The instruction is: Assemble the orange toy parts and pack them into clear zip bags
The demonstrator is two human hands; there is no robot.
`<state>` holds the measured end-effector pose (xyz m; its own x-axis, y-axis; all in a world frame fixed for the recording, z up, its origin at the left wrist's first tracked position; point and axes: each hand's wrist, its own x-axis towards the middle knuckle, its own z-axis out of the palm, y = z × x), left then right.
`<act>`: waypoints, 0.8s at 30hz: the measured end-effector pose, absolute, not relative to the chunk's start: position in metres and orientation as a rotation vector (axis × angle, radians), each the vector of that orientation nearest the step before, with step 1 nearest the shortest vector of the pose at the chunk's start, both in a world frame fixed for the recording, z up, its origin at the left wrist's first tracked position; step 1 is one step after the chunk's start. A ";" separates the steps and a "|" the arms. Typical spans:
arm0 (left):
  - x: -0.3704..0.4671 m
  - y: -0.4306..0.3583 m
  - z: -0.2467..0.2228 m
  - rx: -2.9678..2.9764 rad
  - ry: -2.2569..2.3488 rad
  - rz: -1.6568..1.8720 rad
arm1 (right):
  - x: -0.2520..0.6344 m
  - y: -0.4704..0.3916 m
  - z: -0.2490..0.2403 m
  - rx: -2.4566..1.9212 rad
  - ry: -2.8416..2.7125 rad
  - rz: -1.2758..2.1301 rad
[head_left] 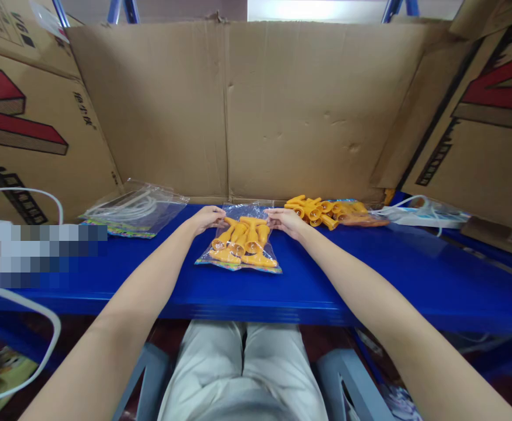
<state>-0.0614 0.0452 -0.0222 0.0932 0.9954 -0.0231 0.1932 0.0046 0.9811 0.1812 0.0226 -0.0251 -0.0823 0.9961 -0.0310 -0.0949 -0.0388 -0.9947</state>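
Note:
A clear plastic bag (237,262) with several yellow-orange plastic pieces (252,238) inside lies on the blue table, its colourful edge toward me. My left hand (208,218) pinches the bag's far left corner. At the far right corner, the fingers of my right hand (286,221) are closed on the same bag. The bagged pieces are T-shaped with hollow, cup-like ends. Just beyond my right hand sits a loose pile of similar yellow pieces (315,211).
Flat clear bags (137,209) lie at the left back. A white power strip (431,217) with cables is at the right. Cardboard walls (300,111) enclose the blue table (370,263) at the back and sides. White cable loops hang at the left.

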 end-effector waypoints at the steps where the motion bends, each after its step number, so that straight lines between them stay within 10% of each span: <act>1: -0.061 0.045 -0.022 1.371 1.274 1.044 | 0.182 0.024 -0.026 -1.105 -1.188 1.353; 12: -0.075 0.037 -0.025 1.411 1.241 1.084 | 0.186 0.029 -0.029 -1.122 -1.315 1.293; 24: -0.069 0.046 -0.030 2.447 1.497 1.042 | 0.157 0.037 0.005 -1.431 -2.205 0.435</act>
